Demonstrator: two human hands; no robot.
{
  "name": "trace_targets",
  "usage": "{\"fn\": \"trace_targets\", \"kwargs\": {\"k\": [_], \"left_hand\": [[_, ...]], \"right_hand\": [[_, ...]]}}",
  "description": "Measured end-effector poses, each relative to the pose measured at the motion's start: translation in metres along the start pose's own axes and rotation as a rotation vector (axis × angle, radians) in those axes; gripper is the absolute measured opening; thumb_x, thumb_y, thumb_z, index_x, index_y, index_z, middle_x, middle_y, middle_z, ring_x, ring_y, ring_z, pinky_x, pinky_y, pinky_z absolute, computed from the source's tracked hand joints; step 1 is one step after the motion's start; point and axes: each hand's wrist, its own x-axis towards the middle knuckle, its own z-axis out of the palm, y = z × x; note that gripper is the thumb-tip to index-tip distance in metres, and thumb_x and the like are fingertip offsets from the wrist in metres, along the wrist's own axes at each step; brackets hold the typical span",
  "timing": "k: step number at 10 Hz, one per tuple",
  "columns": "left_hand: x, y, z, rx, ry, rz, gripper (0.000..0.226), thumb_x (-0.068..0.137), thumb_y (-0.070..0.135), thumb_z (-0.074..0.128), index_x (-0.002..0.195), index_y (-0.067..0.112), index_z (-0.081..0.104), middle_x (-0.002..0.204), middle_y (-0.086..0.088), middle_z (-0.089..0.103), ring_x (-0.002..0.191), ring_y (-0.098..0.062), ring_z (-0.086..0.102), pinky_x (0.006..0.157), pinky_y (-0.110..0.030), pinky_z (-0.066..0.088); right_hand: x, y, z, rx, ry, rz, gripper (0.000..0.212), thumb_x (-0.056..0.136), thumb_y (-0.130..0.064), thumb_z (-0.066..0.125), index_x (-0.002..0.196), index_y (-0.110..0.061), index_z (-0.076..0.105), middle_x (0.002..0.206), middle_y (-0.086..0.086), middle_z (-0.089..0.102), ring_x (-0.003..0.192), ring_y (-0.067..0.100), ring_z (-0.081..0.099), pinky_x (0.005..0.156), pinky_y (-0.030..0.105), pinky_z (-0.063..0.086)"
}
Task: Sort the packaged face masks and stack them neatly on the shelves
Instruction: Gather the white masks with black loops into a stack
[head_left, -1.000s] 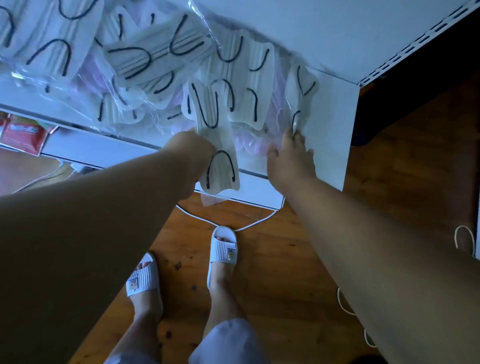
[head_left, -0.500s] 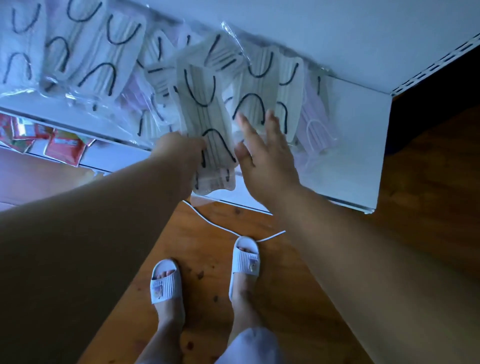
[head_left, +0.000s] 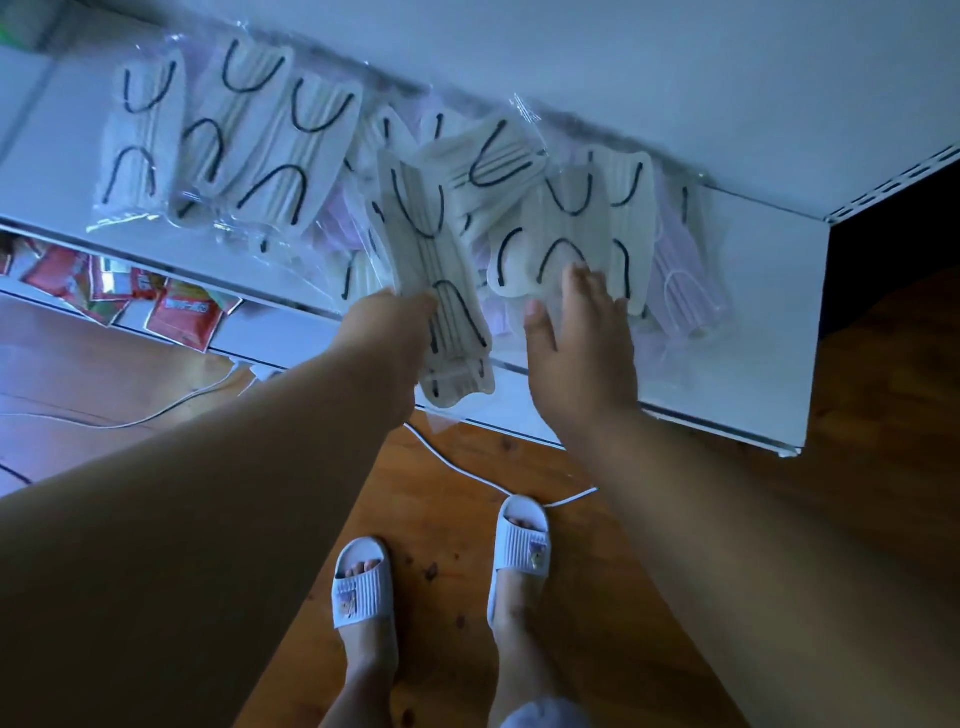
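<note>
Gripping a stack of masks at the shelf edge, the left hand should be squaring it while the right hand, fingers spread flat, is pressing a neighbouring pack.

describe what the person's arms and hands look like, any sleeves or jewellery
Both forearms are bare up to the frame edge, with no sleeves in view. The left hand and right hand show no gloves, watch or bracelets; no rings show on the visible fingers.

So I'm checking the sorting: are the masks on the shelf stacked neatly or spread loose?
Spread loose. The packaged masks lie overlapping at mixed angles across the shelf, and the left hand grips one bundle.
</note>
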Motion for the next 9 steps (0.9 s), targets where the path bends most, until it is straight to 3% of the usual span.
{"fn": "trace_targets", "kwargs": {"k": [1,2,3,4,5,6,7,8,9], "left_hand": [[-0.001,0.003,0.0,-0.165,-0.165,-0.066,0.028,0.094,0.042,0.065,0.092,0.014,0.062,0.091,-0.006,0.071,0.084,-0.024,0.07,0.087,-0.039,0.058],[-0.002,0.003,-0.005,-0.198,-0.29,-0.138,0.051,0.085,0.046,0.074,0.115,0.005,0.068,0.111,-0.019,0.074,0.096,-0.031,0.072,0.096,-0.045,0.056],[0.002,0.001,-0.01,-0.09,-0.271,-0.101,0.032,0.093,0.025,0.068,0.116,0.003,0.066,0.093,-0.015,0.072,0.082,-0.029,0.069,0.091,-0.044,0.055],[0.009,-0.002,-0.018,-0.039,-0.225,-0.093,0.019,0.095,0.019,0.065,0.106,0.004,0.07,0.095,-0.014,0.076,0.085,-0.033,0.074,0.088,-0.054,0.059],[0.013,-0.002,-0.022,-0.055,-0.241,-0.102,0.02,0.095,0.021,0.066,0.107,0.006,0.07,0.099,-0.014,0.077,0.091,-0.033,0.075,0.089,-0.053,0.058],[0.01,-0.002,-0.02,-0.035,-0.246,-0.068,0.023,0.095,0.026,0.067,0.107,0.007,0.068,0.093,-0.01,0.075,0.089,-0.029,0.073,0.092,-0.047,0.058],[0.009,-0.006,-0.027,0.04,-0.252,-0.034,0.014,0.093,0.016,0.07,0.102,0.007,0.067,0.083,-0.01,0.07,0.078,-0.028,0.071,0.071,-0.036,0.061],[0.014,-0.016,-0.049,0.198,-0.17,0.024,0.008,0.086,0.014,0.074,0.092,0.012,0.07,0.077,-0.011,0.069,0.062,-0.026,0.065,0.051,-0.027,0.048],[0.018,-0.024,-0.074,0.208,-0.041,0.052,0.009,0.085,0.014,0.072,0.08,0.016,0.065,0.074,-0.009,0.066,0.062,-0.026,0.062,0.054,-0.026,0.046]], "right_hand": [[-0.035,-0.017,0.012,0.127,-0.005,-0.073,0.062,0.102,-0.041,0.035,0.149,0.0,0.036,0.156,0.016,0.035,0.149,0.026,0.024,0.124,0.041,0.008],[-0.054,-0.027,0.031,0.178,-0.048,-0.195,0.063,0.099,-0.042,0.028,0.142,-0.001,0.047,0.149,0.014,0.047,0.144,0.025,0.034,0.121,0.04,0.02],[-0.048,-0.032,0.033,0.304,-0.073,-0.153,0.051,0.101,-0.032,0.034,0.139,-0.005,0.052,0.146,0.01,0.05,0.139,0.02,0.04,0.115,0.021,0.025],[-0.024,-0.029,0.032,0.242,0.036,-0.122,0.044,0.098,-0.02,0.038,0.135,-0.003,0.056,0.146,0.014,0.048,0.139,0.025,0.04,0.116,0.026,0.024],[-0.003,-0.026,0.027,0.181,-0.082,-0.015,0.042,0.104,-0.022,0.038,0.143,-0.008,0.048,0.154,0.011,0.039,0.144,0.025,0.032,0.118,0.037,0.025],[-0.009,-0.031,0.025,0.263,-0.205,-0.03,0.042,0.105,-0.024,0.04,0.144,-0.013,0.048,0.146,0.006,0.052,0.136,0.02,0.044,0.108,0.027,0.033],[-0.034,-0.042,0.026,0.364,-0.151,-0.134,0.042,0.099,-0.022,0.037,0.134,-0.013,0.058,0.132,0.003,0.062,0.124,0.013,0.053,0.104,0.023,0.04],[-0.037,-0.05,0.029,0.414,-0.063,-0.14,0.04,0.096,-0.015,0.037,0.124,-0.01,0.064,0.121,0.002,0.067,0.115,0.009,0.057,0.095,0.007,0.039],[-0.013,-0.064,0.031,0.33,0.035,-0.204,0.038,0.091,-0.007,0.039,0.117,-0.002,0.066,0.12,0.011,0.065,0.114,0.021,0.058,0.094,0.009,0.034]]}}
